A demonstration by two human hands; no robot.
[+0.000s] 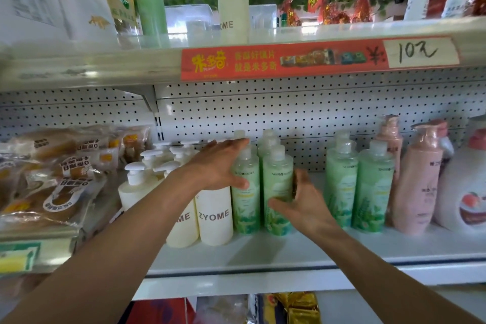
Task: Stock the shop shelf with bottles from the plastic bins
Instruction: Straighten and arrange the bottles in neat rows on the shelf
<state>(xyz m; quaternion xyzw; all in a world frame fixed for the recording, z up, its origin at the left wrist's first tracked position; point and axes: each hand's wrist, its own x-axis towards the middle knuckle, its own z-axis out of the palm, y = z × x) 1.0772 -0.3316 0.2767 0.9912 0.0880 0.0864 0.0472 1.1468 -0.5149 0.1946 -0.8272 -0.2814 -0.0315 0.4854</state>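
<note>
Green bottles [278,192] between both hands

Pale green clear-capped bottles [278,189] upright in rows on white shelf [289,252], labels forward.

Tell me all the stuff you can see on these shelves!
Green bottles: about ten, two clusters, middle shelf.
White ZYOME pump bottles: several, cream, left of the green ones.
Pink pump bottles: two, right of the green ones.
White jug: one, peach picture, far right.
Packaged buns: a pile, brown, far left.
Price strip: one, red, marked 10, upper shelf edge.
Upper-shelf bottles: one cream pump, one green, white ones at right.
Left hand: flat against the left front green bottle.
Right hand: grip around the next green bottle.
</note>
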